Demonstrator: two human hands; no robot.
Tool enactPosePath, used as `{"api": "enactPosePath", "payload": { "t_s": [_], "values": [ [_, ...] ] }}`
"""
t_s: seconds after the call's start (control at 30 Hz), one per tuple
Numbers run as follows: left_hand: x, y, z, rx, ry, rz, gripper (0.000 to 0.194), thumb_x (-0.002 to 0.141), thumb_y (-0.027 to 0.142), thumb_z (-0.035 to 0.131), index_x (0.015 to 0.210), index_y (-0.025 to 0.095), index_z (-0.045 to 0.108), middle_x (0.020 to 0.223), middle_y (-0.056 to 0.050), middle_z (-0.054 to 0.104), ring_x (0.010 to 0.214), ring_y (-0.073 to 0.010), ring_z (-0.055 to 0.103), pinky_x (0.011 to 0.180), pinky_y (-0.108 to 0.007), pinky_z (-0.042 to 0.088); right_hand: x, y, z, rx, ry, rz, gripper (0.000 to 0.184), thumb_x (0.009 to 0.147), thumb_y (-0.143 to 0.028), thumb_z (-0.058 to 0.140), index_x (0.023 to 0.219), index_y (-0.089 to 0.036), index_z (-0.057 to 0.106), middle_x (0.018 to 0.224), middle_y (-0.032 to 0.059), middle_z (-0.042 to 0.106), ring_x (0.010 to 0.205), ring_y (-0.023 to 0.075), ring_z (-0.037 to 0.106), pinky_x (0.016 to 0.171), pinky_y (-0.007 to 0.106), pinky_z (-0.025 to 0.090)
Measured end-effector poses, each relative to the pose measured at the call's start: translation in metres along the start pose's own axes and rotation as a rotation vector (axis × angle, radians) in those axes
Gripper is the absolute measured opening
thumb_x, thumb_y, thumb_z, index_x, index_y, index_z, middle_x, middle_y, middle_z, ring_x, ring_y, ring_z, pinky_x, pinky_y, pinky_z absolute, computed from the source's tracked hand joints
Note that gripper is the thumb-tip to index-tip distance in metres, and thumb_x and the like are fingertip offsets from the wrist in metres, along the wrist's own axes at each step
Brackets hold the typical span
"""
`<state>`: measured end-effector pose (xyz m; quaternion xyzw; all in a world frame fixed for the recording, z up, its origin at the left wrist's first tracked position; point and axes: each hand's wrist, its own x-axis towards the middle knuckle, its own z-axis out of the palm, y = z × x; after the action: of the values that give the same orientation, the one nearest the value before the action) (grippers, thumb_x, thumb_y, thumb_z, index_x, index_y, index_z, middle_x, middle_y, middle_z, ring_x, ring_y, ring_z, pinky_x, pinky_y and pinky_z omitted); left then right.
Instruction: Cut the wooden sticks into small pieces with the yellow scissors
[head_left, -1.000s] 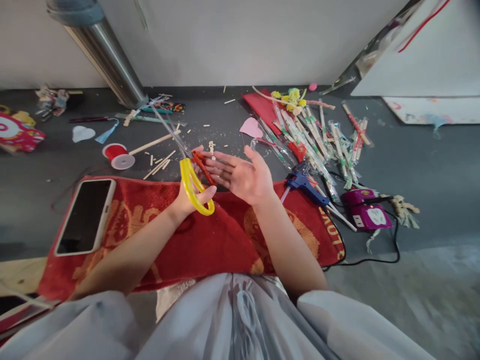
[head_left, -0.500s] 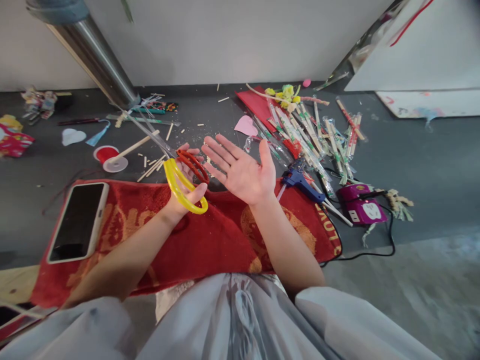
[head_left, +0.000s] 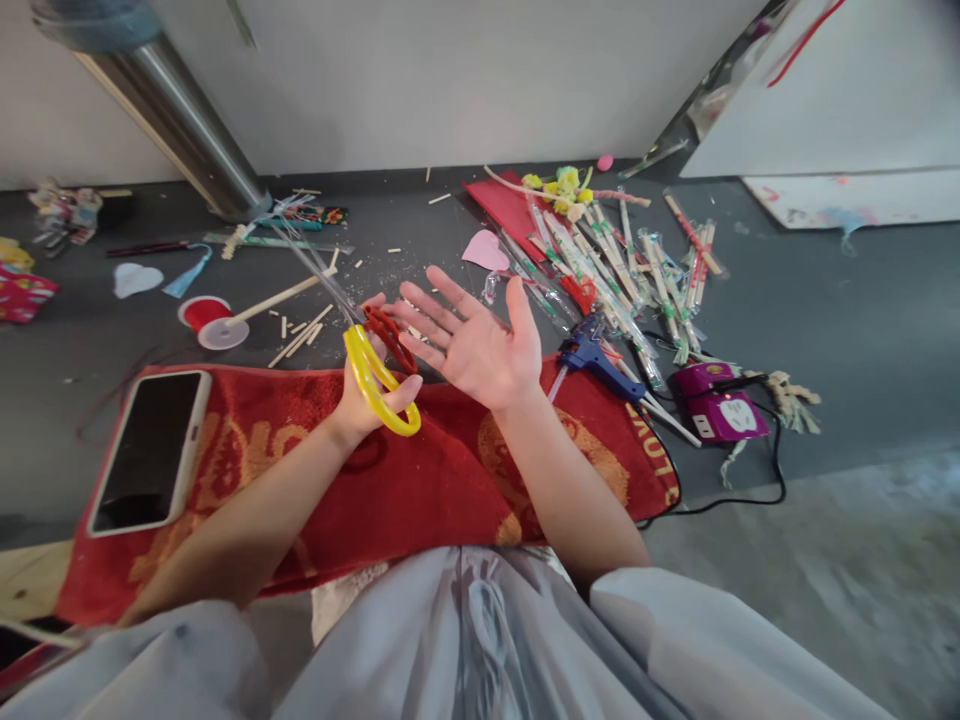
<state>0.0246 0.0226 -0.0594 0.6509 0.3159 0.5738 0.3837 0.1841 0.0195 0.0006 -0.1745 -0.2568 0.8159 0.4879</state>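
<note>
My left hand (head_left: 358,395) holds a pair of scissors (head_left: 381,385) with a yellow and a red handle loop; its thumb passes through the yellow loop. The metal blades point up and to the left, away from me. My right hand (head_left: 487,350) is held palm up with fingers spread, and nothing lies in it. Its fingertips are close to the red loop; whether they touch it I cannot tell. Below both hands lies a red towel (head_left: 420,480) with orange lettering. Cut stick pieces (head_left: 304,335) lie beyond the left hand.
A phone (head_left: 150,450) rests on the towel's left side. Behind it stands a spool of red thread (head_left: 206,315) with a stick. To the right lie a blue glue gun (head_left: 596,360), several wrapped chopsticks (head_left: 600,260), a pink paper heart (head_left: 485,250) and a purple power socket (head_left: 716,405) with a black cable.
My left hand has shifted slightly right with the scissors, which have turned a little. My right hand has moved slightly left, still spread. The whole view has drifted a bit.
</note>
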Motion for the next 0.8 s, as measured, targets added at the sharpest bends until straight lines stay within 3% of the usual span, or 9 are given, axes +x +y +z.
{"api": "enactPosePath", "payload": {
  "t_s": [0.13,0.27,0.4,0.53,0.67,0.8],
  "values": [
    [0.001,0.007,0.002,0.008,-0.040,-0.063,0.068,0.070,0.056,0.074,0.126,0.029,0.048,0.119,-0.007,0.062,0.129,-0.0294,0.053,0.114,-0.053,0.043,0.000,0.000,-0.001,-0.017,0.040,0.001,0.068,0.087,-0.074,0.023,0.124,-0.027,0.054,0.131,0.0058,0.063,0.132,0.0235,0.051,0.112,0.053,0.039],
    [-0.003,0.000,0.000,-0.023,-0.046,-0.022,0.066,0.071,0.050,0.075,0.127,0.030,0.047,0.122,-0.008,0.060,0.128,-0.0290,0.053,0.113,-0.054,0.043,0.003,0.001,-0.007,-0.108,0.090,-0.019,0.058,0.085,-0.073,0.035,0.114,-0.028,0.058,0.121,0.0052,0.068,0.123,0.0242,0.057,0.104,0.050,0.047],
    [-0.009,-0.011,-0.007,0.002,-0.064,0.009,0.078,0.067,0.044,0.081,0.133,0.029,0.043,0.132,-0.010,0.052,0.125,-0.0287,0.054,0.110,-0.052,0.045,0.011,0.008,-0.016,-0.214,0.193,0.011,0.042,0.082,-0.061,0.050,0.098,-0.024,0.061,0.097,0.0052,0.072,0.094,0.0213,0.067,0.090,0.041,0.055],
    [-0.011,-0.012,-0.009,-0.017,-0.114,0.010,0.082,0.066,0.041,0.084,0.135,0.029,0.040,0.136,-0.010,0.049,0.124,-0.0277,0.054,0.106,-0.047,0.048,0.015,0.018,-0.015,-0.371,0.270,-0.020,0.026,0.077,-0.046,0.061,0.087,-0.022,0.061,0.082,0.0024,0.069,0.074,0.0153,0.063,0.079,0.032,0.055],
    [-0.009,-0.008,-0.007,-0.017,-0.161,0.034,0.081,0.064,0.041,0.086,0.132,0.029,0.043,0.134,-0.010,0.051,0.126,-0.0294,0.053,0.109,-0.050,0.045,0.011,0.025,-0.007,-0.635,0.187,-0.058,0.019,0.075,-0.038,0.063,0.085,-0.022,0.061,0.086,0.0007,0.068,0.081,0.0150,0.061,0.082,0.031,0.053],
    [-0.008,-0.007,-0.006,0.008,-0.163,0.062,0.086,0.059,0.042,0.088,0.133,0.032,0.044,0.136,-0.009,0.051,0.122,-0.0288,0.057,0.107,-0.051,0.048,0.008,0.029,-0.003,-0.787,0.095,-0.025,0.027,0.071,-0.032,0.065,0.095,-0.022,0.060,0.103,0.0027,0.067,0.096,0.0178,0.063,0.095,0.036,0.050]
  ]
}}
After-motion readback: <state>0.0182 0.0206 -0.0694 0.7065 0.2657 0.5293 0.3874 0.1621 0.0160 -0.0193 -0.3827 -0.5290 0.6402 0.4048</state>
